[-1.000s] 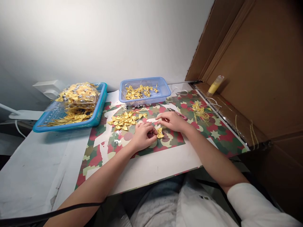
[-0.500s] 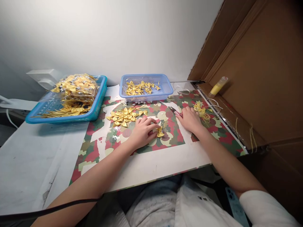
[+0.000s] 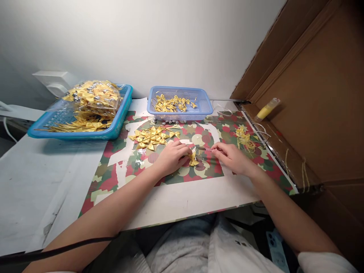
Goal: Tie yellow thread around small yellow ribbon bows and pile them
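The left hand (image 3: 174, 154) pinches a yellow bow (image 3: 193, 161) on the patterned mat (image 3: 211, 169), which should steady it, while the right hand (image 3: 232, 157) grips a slim tool (image 3: 207, 149) — blurred, perhaps snips — pointing its way.

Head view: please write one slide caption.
Left hand holds a yellow bow; right hand holds a slim tool near it.

A white wall (image 3: 176, 41), bright in its upper middle and shadowed at left, rises behind the pale tabletop (image 3: 34, 182), with brown cardboard (image 3: 315, 91) standing along the right.
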Demonstrator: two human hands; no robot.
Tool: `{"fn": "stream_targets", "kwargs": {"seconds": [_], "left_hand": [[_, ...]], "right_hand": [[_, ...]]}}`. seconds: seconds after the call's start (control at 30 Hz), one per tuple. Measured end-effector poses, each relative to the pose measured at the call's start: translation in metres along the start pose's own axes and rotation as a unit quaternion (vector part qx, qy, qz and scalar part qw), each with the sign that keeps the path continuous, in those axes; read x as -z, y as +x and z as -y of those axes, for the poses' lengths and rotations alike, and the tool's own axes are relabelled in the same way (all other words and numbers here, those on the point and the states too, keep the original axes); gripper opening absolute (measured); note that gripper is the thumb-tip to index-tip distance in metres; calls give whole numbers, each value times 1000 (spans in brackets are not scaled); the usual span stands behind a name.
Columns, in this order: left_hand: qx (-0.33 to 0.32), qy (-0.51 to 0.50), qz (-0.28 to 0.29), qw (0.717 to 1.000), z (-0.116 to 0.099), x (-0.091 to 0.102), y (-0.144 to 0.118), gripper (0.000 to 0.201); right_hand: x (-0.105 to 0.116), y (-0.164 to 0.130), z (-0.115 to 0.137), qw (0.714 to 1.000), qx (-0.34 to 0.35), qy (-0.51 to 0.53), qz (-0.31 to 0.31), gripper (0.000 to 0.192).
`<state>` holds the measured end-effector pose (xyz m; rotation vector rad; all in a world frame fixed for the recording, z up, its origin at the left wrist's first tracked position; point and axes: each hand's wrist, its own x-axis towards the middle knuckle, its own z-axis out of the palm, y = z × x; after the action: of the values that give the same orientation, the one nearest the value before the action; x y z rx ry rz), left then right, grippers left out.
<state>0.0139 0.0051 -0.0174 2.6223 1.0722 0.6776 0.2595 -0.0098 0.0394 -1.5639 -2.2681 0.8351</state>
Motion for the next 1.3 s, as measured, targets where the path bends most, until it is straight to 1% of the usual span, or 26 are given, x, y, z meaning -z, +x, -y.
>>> {"fn": "stream_targets", "kwargs": {"seconds": [0.1, 0.23, 0.33, 0.57, 0.87, 1.3], "left_hand": [[-6, 7, 3, 1000, -1, 1, 1, 17], [-18, 13, -9, 1000, 0, 0, 1, 18], [-26, 12, -14, 999, 0, -1, 0, 19], [-32, 19, -24, 999, 0, -2, 0, 18], [-18, 19, -6, 1000, 0, -2, 0, 18], [-14, 16, 2, 1000, 1, -3, 0, 17]], "right_hand": [[-7, -4, 10, 997, 24, -74, -26, 29], [-16, 0, 16, 979, 42, -196, -48, 31], [-18, 2, 19, 969, 49, -235, -56, 32], [-22, 2, 20, 965, 56, -246, -67, 34], [-21, 7, 21, 969, 62, -231, -59, 35], [-23, 11, 21, 967, 82, -229, -75, 34]]}}
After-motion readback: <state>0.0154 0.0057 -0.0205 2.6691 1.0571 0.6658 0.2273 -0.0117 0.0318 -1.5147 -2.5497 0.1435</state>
